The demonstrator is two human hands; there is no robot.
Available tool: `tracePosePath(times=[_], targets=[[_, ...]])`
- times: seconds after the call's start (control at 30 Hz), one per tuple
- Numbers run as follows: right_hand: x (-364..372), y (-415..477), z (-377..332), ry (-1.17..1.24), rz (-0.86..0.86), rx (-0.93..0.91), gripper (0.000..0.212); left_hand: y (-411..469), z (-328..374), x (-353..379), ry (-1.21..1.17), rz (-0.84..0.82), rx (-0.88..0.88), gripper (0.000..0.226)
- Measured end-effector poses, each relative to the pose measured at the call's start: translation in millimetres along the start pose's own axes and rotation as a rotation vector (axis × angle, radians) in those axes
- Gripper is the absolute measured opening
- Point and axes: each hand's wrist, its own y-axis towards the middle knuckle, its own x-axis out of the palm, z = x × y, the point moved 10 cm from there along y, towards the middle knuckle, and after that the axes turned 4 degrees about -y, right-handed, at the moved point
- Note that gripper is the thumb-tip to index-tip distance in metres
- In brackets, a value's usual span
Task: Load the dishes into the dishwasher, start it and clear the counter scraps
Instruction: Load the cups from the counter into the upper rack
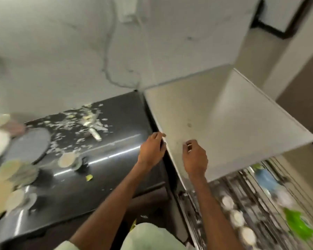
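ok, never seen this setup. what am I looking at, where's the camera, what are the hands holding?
No robot here: a person works bare-handed, and the one picture comes from a wide-angle camera on their head, looking down. The black counter on the left carries food scraps, a grey plate and other blurred dishes. On the right a light grey panel sits above a loaded dishwasher rack. The left hand curls its fingers on the panel's left edge; the right hand is curled over the panel, and blur hides whether it holds anything.
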Motion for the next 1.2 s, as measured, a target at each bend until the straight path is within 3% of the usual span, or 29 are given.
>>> tracePosePath(times=[0.13, 0.23, 0.4, 0.57, 0.73, 0.83, 0.9, 0.97, 1.07, 1.2], targets=[[57.2, -31.8, -85.4, -0.036, -0.149, -0.240, 0.017, -51.9, -92.2, -86.8, 0.030, 0.222, -0.188, 0.033], [92.3, -54.6, -132.4, -0.080, -0.224, -0.371, 0.019, -92.4, -166.7, -132.0, 0.188, 0.306, -0.365, 0.045], [131.6, -84.5, -181.1, -0.130, -0.289, -0.461, 0.020, -139.2, -269.7, -156.5, 0.261, 0.203, -0.693, 0.080], [158.6, -99.1, -206.3, -0.203, -0.331, -0.497, 0.019, -144.4, -326.5, -148.7, -0.049, 0.100, -0.721, 0.077], [162.5, -90.8, -207.3, -0.177, -0.304, -0.398, 0.018, -129.4, -327.8, -164.2, -0.195, 0.176, -0.629, 0.070], [160.7, -86.1, -205.0, -0.015, -0.288, -0.338, 0.013, -108.9, -305.2, -157.9, -0.514, 0.157, -0.638, 0.065], [157.9, -85.6, -203.3, 0.183, -0.282, -0.319, 0.015, -94.4, -278.0, -136.8, -0.873, 0.040, -0.703, 0.061], [152.3, -87.4, -197.3, 0.333, -0.283, -0.313, 0.035, -81.0, -246.2, -114.0, -1.085, -0.116, -0.755, 0.063], [136.2, -89.4, -178.3, 0.369, -0.293, -0.310, 0.065, -63.0, -201.5, -80.4, -1.133, -0.310, -0.744, 0.063], [84.8, -80.4, -138.0, 0.309, -0.156, -0.282, 0.068, -47.3, -127.6, -29.8, -1.118, -0.520, -0.678, 0.056]])
